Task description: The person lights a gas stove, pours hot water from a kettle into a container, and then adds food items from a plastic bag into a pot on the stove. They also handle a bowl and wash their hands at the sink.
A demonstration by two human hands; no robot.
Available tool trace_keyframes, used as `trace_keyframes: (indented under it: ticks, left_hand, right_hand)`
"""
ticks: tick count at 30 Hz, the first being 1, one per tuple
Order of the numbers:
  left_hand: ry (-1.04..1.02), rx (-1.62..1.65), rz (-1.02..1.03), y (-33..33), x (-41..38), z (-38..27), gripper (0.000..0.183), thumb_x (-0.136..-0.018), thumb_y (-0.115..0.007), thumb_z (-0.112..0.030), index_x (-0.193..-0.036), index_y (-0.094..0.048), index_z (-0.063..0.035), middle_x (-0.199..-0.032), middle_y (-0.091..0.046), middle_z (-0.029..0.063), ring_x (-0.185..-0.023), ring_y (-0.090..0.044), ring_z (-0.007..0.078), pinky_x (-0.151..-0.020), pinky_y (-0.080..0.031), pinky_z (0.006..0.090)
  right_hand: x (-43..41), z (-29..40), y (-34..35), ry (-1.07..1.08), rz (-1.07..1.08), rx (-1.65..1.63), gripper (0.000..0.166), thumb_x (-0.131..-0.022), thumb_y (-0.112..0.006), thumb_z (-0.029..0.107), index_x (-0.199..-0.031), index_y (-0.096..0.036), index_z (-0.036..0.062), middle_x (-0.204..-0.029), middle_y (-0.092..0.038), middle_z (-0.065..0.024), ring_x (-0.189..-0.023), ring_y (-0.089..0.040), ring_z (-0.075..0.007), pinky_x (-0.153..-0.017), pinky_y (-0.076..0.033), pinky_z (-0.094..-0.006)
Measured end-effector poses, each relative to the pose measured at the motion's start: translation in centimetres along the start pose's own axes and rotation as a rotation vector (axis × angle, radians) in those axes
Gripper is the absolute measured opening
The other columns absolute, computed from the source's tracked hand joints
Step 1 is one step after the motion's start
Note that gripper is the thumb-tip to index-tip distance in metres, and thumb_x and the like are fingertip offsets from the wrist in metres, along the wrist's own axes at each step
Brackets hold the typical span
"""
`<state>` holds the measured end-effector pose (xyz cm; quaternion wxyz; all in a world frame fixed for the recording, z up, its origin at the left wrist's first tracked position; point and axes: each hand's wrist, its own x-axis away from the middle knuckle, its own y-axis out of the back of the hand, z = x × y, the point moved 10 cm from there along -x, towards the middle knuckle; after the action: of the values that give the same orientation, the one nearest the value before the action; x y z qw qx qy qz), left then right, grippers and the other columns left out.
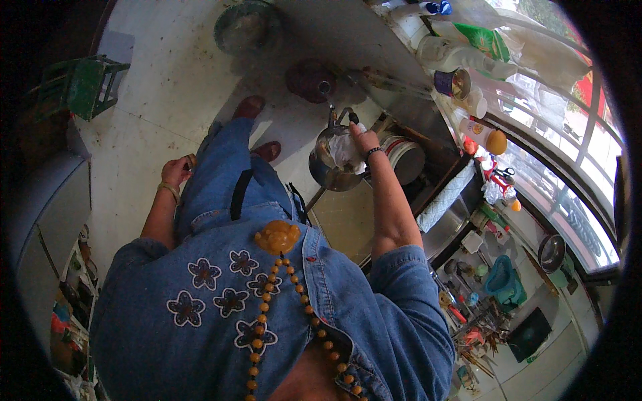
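My right hand (364,142) grips the black handle of a stainless-steel kettle (335,181), with a crumpled white cloth (346,151) at the fingers. The kettle is held over the floor, its spout towards the round mouth of a dark reddish thermos flask (304,84). A bright streak shows between spout and flask, probably water. By my left thigh, my left hand (175,171) is closed around a small brown object (190,162), perhaps a stopper; the fingers hide most of it.
A green plastic stool (85,87) stands at far left. A round green basin (246,30) sits on the floor ahead. Right of the kettle is a pale cylindrical container (409,163). A clear plastic bottle (449,54) and black-handled scissors (505,172) lie along the windowsill, above crowded utensils.
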<state>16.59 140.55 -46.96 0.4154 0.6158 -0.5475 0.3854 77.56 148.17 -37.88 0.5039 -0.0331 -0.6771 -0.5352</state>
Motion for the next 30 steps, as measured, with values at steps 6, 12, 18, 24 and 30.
trace_keyframes:
  ticks: [6,12,18,24,30]
  left_hand:
    - [-0.028,0.001,-0.038,-0.1,0.9,-0.9,0.033,-0.075,-0.062,-0.030,-0.082,-0.054,0.0010,-0.069,-0.058,0.0100,-0.052,-0.057,0.0164,-0.047,-0.048,0.0259]
    - [-0.025,0.023,-0.105,0.3,1.2,-0.8,0.030,-0.074,-0.064,-0.026,-0.083,-0.052,-0.0006,-0.066,-0.055,0.0075,-0.051,-0.053,0.0141,-0.048,-0.046,0.0247]
    - [0.006,-0.015,-0.001,-0.8,1.7,-1.4,0.028,-0.074,-0.063,-0.029,-0.068,-0.053,-0.0032,-0.062,-0.053,0.0037,-0.049,-0.051,0.0111,-0.048,-0.043,0.0214]
    - [-0.002,-0.001,-0.100,-0.3,2.1,-1.6,0.022,-0.075,-0.060,-0.024,-0.066,-0.052,-0.0053,-0.065,-0.054,0.0040,-0.050,-0.050,0.0101,-0.048,-0.043,0.0214]
    - [0.022,-0.003,-0.031,0.1,0.5,0.0,0.020,-0.074,-0.060,-0.022,-0.070,-0.053,-0.0046,-0.067,-0.055,0.0038,-0.049,-0.047,0.0094,-0.048,-0.042,0.0210]
  right_hand:
    - [-0.1,-0.2,-0.3,-0.008,0.023,-0.045,0.080,-0.070,-0.051,0.065,-0.095,-0.058,-0.0108,-0.095,-0.059,-0.0269,-0.095,-0.057,-0.0375,-0.081,-0.043,-0.0396]
    - [0.2,0.6,0.1,-0.008,0.047,0.000,0.079,-0.072,-0.051,0.063,-0.097,-0.057,-0.0114,-0.096,-0.059,-0.0264,-0.096,-0.057,-0.0361,-0.081,-0.043,-0.0384]
    - [-0.1,0.6,0.0,0.020,0.026,0.003,0.079,-0.073,-0.049,0.063,-0.095,-0.057,-0.0121,-0.095,-0.059,-0.0288,-0.098,-0.055,-0.0374,-0.082,-0.043,-0.0387]
    - [-0.1,1.1,-0.1,0.030,0.042,0.047,0.081,-0.073,-0.045,0.065,-0.095,-0.057,-0.0122,-0.096,-0.057,-0.0314,-0.099,-0.053,-0.0397,-0.084,-0.042,-0.0403]
    - [-0.7,0.5,-0.1,0.003,0.020,0.002,0.077,-0.071,-0.052,0.063,-0.095,-0.059,-0.0095,-0.098,-0.058,-0.0282,-0.098,-0.054,-0.0388,-0.082,-0.043,-0.0403]
